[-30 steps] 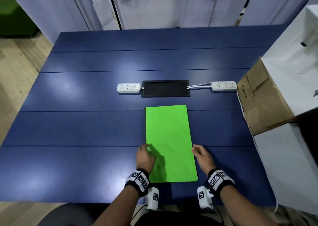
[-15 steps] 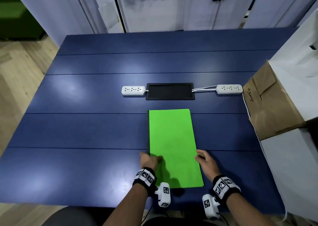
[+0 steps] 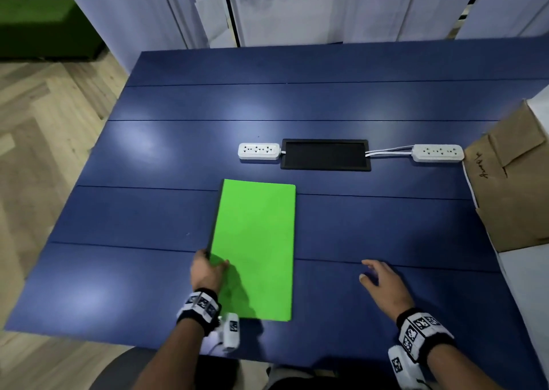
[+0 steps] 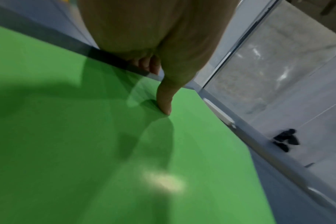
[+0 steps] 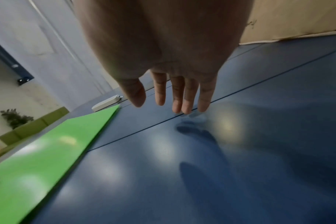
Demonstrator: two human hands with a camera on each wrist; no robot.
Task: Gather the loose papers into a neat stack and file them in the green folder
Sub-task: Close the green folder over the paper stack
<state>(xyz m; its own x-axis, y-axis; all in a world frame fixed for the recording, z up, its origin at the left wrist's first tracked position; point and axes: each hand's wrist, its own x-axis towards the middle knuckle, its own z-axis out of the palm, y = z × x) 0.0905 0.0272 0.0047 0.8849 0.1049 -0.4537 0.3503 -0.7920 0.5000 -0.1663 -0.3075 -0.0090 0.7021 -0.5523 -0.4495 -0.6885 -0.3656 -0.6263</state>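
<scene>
While it lies shut and flat on the blue table, the green folder has its long sides running away from the person and its near short edge close to the table's front edge. A thin dark strip shows along its left long side. No loose papers can be seen on the table; whether any lie inside the folder cannot be told.

At that left side, toward the near end, the left hand grips the folder: in the left wrist view the thumb presses down on the green cover while the fingers curl over the dark edge beside it. How far they reach under the cover is hidden.

Well apart from the folder on its right, the right hand is held palm down over bare table with nothing in it. The right wrist view shows its fingers straight and slightly spread, their tips close to the table top above a seam between planks; whether they touch cannot be told.

Beyond the folder's far end sits a black panel set in the table, with a white power strip just left of it and a second power strip to its right, joined by white cables. A brown cardboard box stands at the table's right edge.
</scene>
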